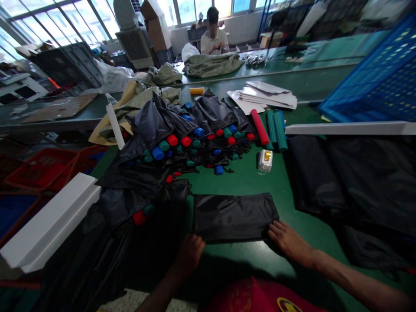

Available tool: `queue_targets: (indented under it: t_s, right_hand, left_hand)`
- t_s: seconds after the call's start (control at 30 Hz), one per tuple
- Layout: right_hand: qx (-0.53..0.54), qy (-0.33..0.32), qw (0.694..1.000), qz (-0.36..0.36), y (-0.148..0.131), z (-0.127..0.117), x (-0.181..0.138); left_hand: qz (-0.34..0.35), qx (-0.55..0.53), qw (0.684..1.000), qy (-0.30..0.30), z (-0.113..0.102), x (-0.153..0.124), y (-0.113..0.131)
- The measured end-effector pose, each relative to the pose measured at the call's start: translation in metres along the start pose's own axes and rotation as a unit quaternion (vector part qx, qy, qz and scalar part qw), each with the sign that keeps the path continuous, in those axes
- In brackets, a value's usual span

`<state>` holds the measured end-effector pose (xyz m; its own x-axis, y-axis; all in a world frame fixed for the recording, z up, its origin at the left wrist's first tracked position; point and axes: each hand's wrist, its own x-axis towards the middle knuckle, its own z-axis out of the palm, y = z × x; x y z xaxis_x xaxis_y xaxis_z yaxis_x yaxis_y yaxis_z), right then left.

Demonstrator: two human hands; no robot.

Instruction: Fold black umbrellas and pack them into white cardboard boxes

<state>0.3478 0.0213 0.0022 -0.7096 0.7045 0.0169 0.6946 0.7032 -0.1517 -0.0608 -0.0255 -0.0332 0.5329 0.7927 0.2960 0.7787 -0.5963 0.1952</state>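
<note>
A flat black drawstring bag (pixel 234 216) lies on the green tabletop in front of me, spread out as a rectangle. My left hand (pixel 191 251) has its fingers closed at the bag's near left corner. At the right edge, low down, my right hand (pixel 287 240) pinches the fabric between thumb and fingers. Beyond the bag is a heap of filled black bags (pixel 156 125), with red, green and blue ridged rod ends poking out of their mouths. A small white box-like piece with a yellow part (pixel 265 160) sits on the table past the bag.
Loose red (pixel 259 127) and green rods (pixel 280 131) lie behind the white piece. Stacked black bags (pixel 360 182) cover the right side, below a blue perforated crate (pixel 373 73). A long white carton (pixel 52 221) stands at left. Across the far table sits another person (pixel 214 41).
</note>
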Motion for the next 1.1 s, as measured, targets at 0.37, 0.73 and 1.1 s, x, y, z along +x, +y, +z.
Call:
queue_targets:
  t_s: [0.37, 0.73, 1.1]
  right_hand:
    - [-0.081, 0.027, 0.989, 0.120, 0.047, -0.021, 0.051]
    - [-0.088, 0.008, 0.995, 0.046, 0.058, -0.025, 0.026]
    - [0.042, 0.006, 0.996, 0.085, 0.055, -0.025, 0.010]
  left_hand:
    - [-0.045, 0.038, 0.998, 0.009, 0.003, 0.120, -0.024]
    - [0.011, 0.005, 0.998, -0.055, 0.001, 0.101, -0.018]
    - [0.078, -0.055, 0.995, -0.003, 0.003, 0.091, -0.049]
